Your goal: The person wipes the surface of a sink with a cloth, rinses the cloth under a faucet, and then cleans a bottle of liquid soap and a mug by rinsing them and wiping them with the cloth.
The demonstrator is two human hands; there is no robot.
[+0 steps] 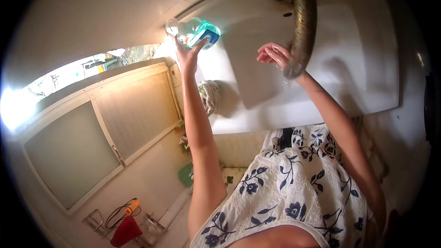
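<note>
At the left rim of the white sink [248, 82], my left hand [187, 57] is closed round a clear bottle with green-blue liquid and a blue label [201, 26]. The thumb rests by the label, and the bottle leans to one side. Over the basin, my right hand [277, 56] is held beside the curved metal spout of the tap [304, 23]. Its fingers are stretched out, loosely bent and wet, with nothing in them. The spout covers part of that wrist.
A rolled patterned cloth [210, 96] sits on the sink's left ledge. Framed panels [73, 151] fill the left wall below a bright opening. Lower down are a red cloth [126, 233], an orange object with a black cord [132, 208] and a metal rack [154, 227].
</note>
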